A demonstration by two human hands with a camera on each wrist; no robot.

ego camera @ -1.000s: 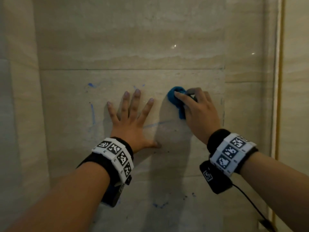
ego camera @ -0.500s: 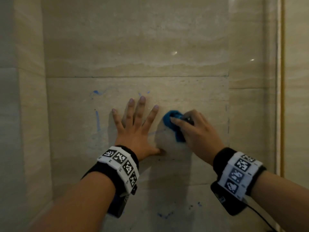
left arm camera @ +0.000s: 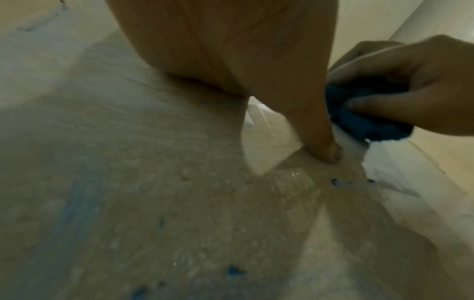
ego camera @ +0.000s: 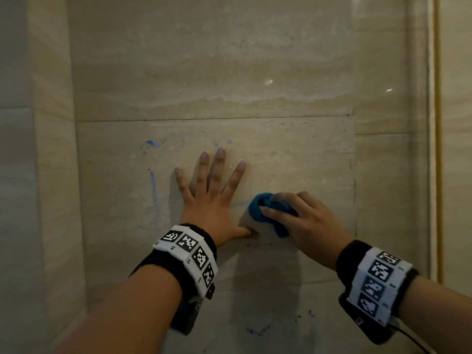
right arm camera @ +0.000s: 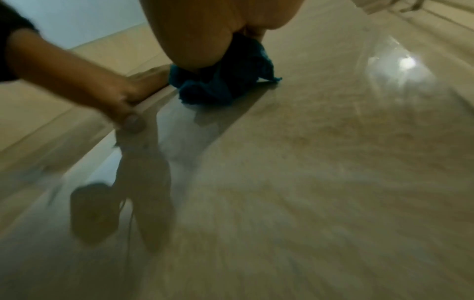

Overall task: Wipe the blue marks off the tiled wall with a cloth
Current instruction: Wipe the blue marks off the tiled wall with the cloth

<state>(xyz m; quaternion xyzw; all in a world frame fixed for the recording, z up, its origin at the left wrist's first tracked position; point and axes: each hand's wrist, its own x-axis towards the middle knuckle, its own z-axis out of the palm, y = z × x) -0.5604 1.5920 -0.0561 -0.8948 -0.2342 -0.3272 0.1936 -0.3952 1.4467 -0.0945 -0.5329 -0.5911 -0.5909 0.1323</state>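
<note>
A bunched blue cloth (ego camera: 260,209) is pressed against the beige tiled wall (ego camera: 281,154), gripped by my right hand (ego camera: 298,221). It sits just right of my left thumb. My left hand (ego camera: 212,195) lies flat on the wall with fingers spread. Blue marks show on the wall: a vertical streak (ego camera: 152,186) left of the left hand, a squiggle (ego camera: 151,143) up left, small dabs (ego camera: 222,143) above the fingertips, a faint line (ego camera: 238,204) beside the cloth, and specks (ego camera: 258,330) low down. The left wrist view shows the cloth (left arm camera: 364,119) in the right hand (left arm camera: 415,95); the right wrist view shows the cloth (right arm camera: 223,81) too.
A wall corner (ego camera: 74,175) runs down the left side. At the right a vertical gold trim strip (ego camera: 438,149) edges the tiled panel. A horizontal grout line (ego camera: 204,119) crosses the wall above the hands. A cable (ego camera: 413,341) hangs from my right wrist device.
My right hand has moved the cloth down and left along the wall, from level with the left fingertips to beside the left thumb. The left hand stays flat in place.
</note>
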